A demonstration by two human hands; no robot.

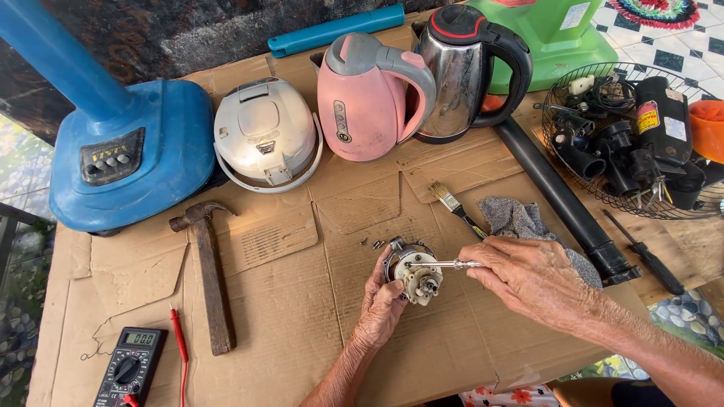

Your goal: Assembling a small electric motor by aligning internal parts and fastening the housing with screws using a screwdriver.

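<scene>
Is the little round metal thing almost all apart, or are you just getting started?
Partly along, it seems. Done: a few small screws already lie loose on the cardboard. In hand: the left hand holds the round metal part while the right hand points a screwdriver at it. Left: the part looks mostly in one piece.

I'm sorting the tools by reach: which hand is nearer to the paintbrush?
Right. The right hand lies just below and right of the paintbrush, gripping a screwdriver. The left hand sits lower and further left, cradling the small motor part.
</scene>
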